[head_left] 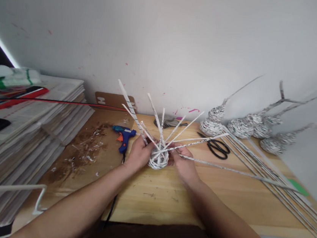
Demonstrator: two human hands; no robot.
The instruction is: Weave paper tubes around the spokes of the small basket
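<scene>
A small round woven basket of rolled newspaper (158,162) is held up over the wooden table, with several paper spokes fanning up and outward from its top. My left hand (141,151) grips its left side, fingers curled and partly hidden behind it. On the right side, my right hand (182,158) closes round the weave and spokes; its fingertips are partly out of sight. One long paper tube (227,167) runs from near my right hand out to the right.
A blue glue gun (125,138) lies left of my hands, its cord trailing down. Black scissors (218,149) and several long paper tubes (258,170) lie to the right. Gourd-shaped woven pieces (214,121) stand by the wall. Stacked newspapers (44,140) fill the left.
</scene>
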